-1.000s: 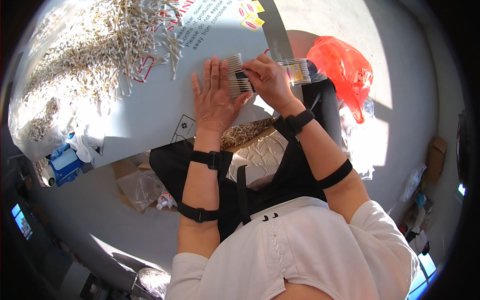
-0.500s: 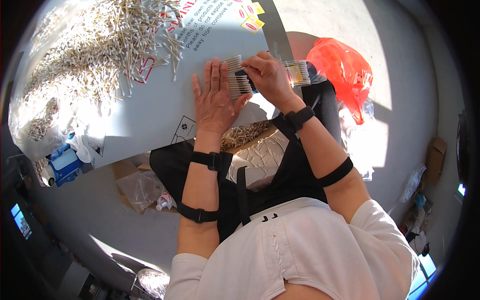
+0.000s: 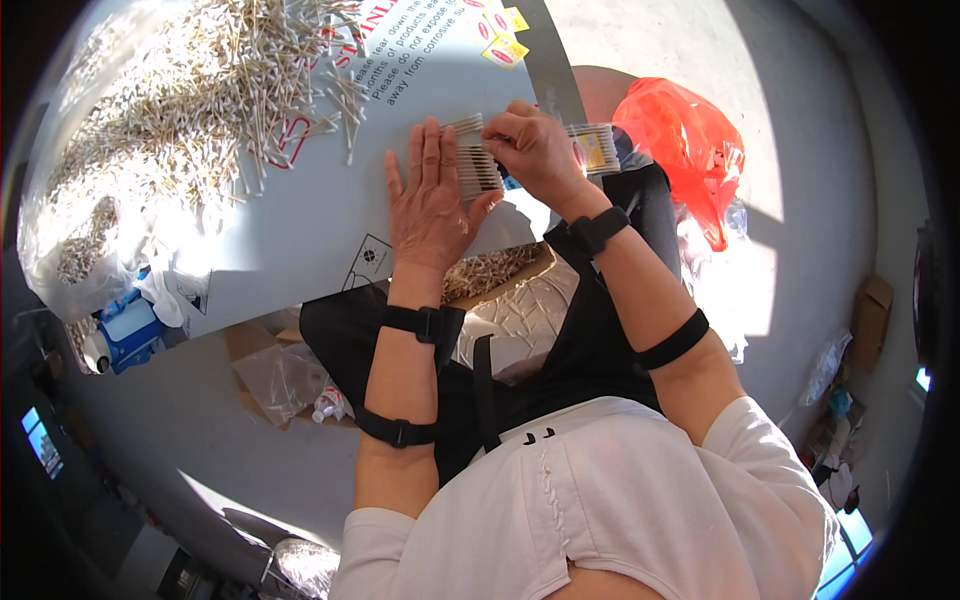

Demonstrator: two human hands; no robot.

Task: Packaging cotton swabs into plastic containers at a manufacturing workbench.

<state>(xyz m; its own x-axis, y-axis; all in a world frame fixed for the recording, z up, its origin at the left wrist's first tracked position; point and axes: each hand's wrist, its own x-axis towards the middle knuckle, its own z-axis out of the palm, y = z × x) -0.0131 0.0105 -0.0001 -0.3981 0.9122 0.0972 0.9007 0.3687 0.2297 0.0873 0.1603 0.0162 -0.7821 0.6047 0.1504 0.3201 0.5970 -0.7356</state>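
Swab row (image 3: 480,172) is lined up right of flat, open left hand (image 3: 430,195); right hand (image 3: 535,150) is closed, contents can't be told; far-left pile (image 3: 190,120) is left loose.

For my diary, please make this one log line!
left hand: flat beside lined-up cotton swabs; right hand: curled at their right; swab pile: left on tabletop

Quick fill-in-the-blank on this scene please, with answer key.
1. The right hand has its fingers bent near the lined-up cotton swabs; the ____ lies flat.
2. The brightly coloured plastic bag to the right of the table is ____.
3. The straps around both forearms are ____.

Missing words: left hand; red; black.
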